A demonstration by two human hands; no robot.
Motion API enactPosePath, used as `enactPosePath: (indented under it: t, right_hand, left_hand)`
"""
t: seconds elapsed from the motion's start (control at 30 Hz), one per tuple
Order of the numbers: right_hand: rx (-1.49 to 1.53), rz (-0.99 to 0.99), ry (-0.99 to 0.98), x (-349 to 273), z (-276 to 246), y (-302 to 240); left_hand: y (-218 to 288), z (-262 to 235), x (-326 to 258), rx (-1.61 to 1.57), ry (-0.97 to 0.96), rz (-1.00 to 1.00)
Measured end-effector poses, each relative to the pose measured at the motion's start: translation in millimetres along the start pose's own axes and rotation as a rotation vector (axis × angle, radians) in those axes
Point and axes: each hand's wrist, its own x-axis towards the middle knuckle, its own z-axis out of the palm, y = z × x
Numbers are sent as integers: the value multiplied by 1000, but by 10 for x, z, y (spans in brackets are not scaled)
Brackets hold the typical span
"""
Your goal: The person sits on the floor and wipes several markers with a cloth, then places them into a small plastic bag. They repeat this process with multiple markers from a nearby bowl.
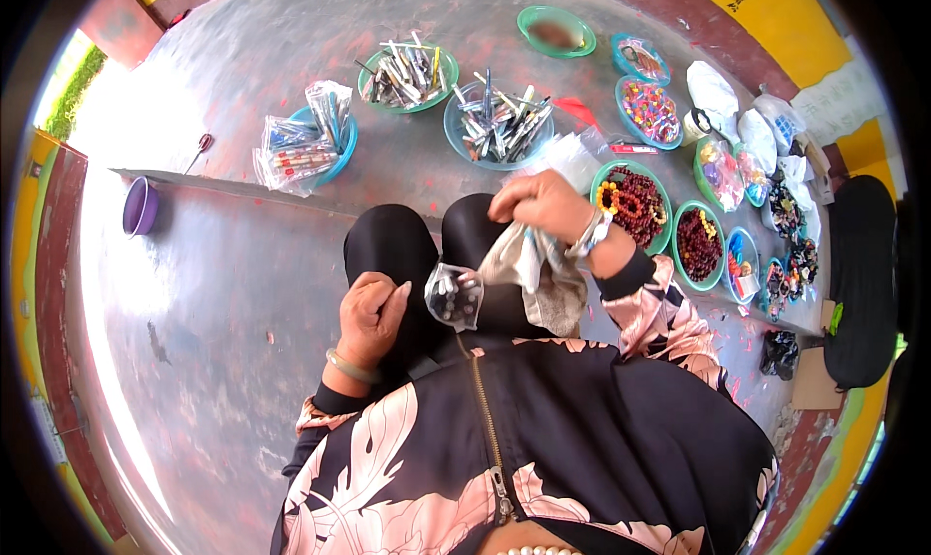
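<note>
My right hand [549, 206] is closed above my right thigh, with a crumpled off-white cloth [539, 272] gathered under its fingers and hanging onto my lap. On the other side, my left hand [370, 315] is raised over my left thigh, fingers curled in and thumb laid against them. Whatever it may hold is hidden. Between the hands, a small clear plastic bag [454, 297] with dark and pale pieces inside rests on my lap, apart from the left fingertips.
Ahead stand basins of pens [405, 76], more pens [498, 124] and bagged pens [308, 146]. To the right are bowls of dark red beads [635, 204], colourful packets [648, 111] and white bags [712, 92]. A purple bucket [142, 206] and scissors [204, 144] lie left. A step edge [233, 183] crosses the floor.
</note>
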Motion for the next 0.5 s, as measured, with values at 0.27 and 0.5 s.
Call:
enactPosePath:
  t: [0.27, 0.5]
  right_hand:
    - [415, 388, 318, 641, -778, 1156]
    - [451, 595, 502, 1546, -927, 2117]
  left_hand:
    - [-128, 90, 127, 19, 93, 45]
    - [-179, 122, 186, -29, 115, -25]
